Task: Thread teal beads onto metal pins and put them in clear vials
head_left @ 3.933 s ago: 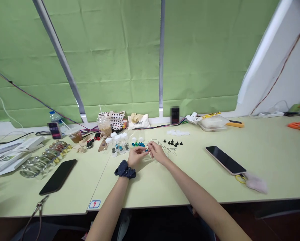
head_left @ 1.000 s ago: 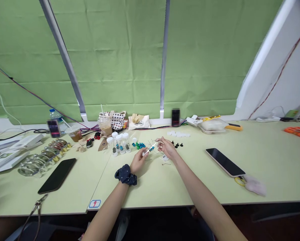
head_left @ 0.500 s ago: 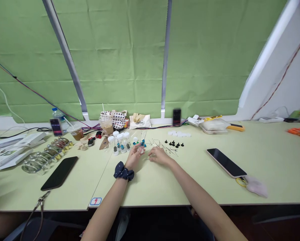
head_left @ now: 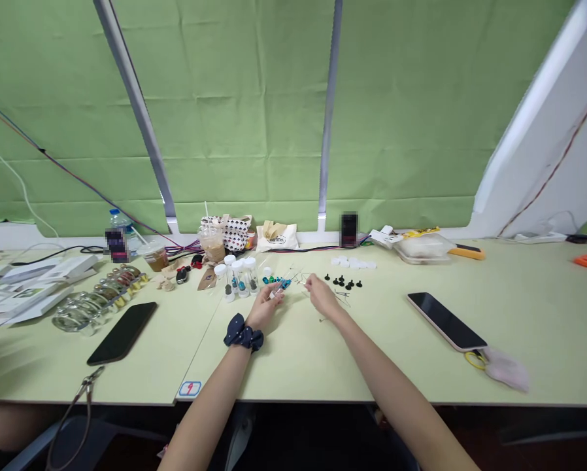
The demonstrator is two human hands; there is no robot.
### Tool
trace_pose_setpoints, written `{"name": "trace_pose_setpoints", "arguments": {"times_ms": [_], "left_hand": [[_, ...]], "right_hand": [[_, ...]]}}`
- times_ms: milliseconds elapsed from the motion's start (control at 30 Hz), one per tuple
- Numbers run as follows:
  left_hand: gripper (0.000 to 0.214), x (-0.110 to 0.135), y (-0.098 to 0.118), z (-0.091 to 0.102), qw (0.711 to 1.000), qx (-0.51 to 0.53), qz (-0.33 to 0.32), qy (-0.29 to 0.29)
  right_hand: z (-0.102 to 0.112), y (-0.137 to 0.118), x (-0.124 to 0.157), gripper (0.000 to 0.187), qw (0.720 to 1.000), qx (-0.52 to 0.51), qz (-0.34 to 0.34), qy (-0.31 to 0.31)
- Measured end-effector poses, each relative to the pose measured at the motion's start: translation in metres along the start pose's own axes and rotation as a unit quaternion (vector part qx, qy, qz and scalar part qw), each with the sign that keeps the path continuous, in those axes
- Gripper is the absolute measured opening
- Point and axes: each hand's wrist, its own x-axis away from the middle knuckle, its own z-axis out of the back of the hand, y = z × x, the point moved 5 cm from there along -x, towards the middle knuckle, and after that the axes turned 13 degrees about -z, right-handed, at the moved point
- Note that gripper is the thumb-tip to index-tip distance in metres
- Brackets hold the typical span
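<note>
My left hand, with a dark blue dotted scrunchie at its wrist, is closed around a small clear tube. The tube is tilted to the right, with blue bits at it and a white end by the fingers. Just to the right, my right hand pinches what looks like a thin metal wire; its ends are too fine to make out. Several more thin wires lie beside that hand. Left of my left hand stand several clear tubes with white caps, blue and grey pieces inside.
Small black parts and white caps lie beyond my right hand. A phone rests at right, another phone at left near a row of clear rings. Drink cups and a cloth bag stand behind.
My right hand has moved slightly up and away from the table, its fingers now pinched. The tube in my left hand leans further right. The view has shifted a little.
</note>
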Motion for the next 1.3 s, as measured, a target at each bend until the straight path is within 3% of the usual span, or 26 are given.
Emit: {"name": "trace_pose_setpoints", "arguments": {"times_ms": [100,233,433,567,733,867,967,1033,1100,1200,1300], "left_hand": [[0.044,0.001,-0.001,0.001,1.000,-0.029,0.004,-0.001],[0.047,0.001,-0.003,-0.001,0.999,-0.027,0.006,-0.020],[0.049,0.001,-0.005,-0.001,0.999,-0.021,0.005,-0.031],[0.051,0.001,-0.007,-0.002,0.999,-0.014,0.011,-0.051],[0.050,0.002,-0.007,-0.004,0.998,0.001,0.029,-0.059],[0.049,0.004,-0.005,-0.007,0.996,0.022,0.053,-0.070],[0.047,0.004,-0.004,-0.007,0.995,0.046,0.066,-0.058],[0.045,0.004,-0.004,-0.005,0.994,0.066,0.071,-0.042],[0.043,0.003,-0.005,-0.003,0.993,0.087,0.073,-0.026],[0.041,0.000,-0.007,0.003,0.990,0.119,0.073,0.000],[0.040,-0.001,-0.007,0.008,0.987,0.143,0.074,0.029]], "right_hand": [[0.034,0.011,-0.011,0.012,0.981,-0.171,-0.001,0.094],[0.053,0.009,-0.013,0.018,0.969,-0.214,0.068,0.103],[0.046,-0.008,-0.005,0.018,0.974,-0.194,0.110,0.029],[0.043,-0.011,-0.003,0.015,0.966,-0.233,0.108,0.017],[0.041,-0.005,-0.008,0.025,0.918,-0.392,0.053,-0.014],[0.042,0.004,-0.013,0.028,0.867,-0.498,0.014,0.013],[0.042,0.015,-0.019,0.028,0.852,-0.523,-0.013,0.035],[0.041,0.024,-0.023,0.028,0.865,-0.500,-0.026,0.045],[0.040,0.034,-0.027,0.024,0.900,-0.432,-0.036,0.055],[0.038,0.051,-0.031,0.012,0.961,-0.255,-0.057,0.088],[0.042,0.069,-0.033,0.013,0.983,-0.089,-0.092,0.132]]}}
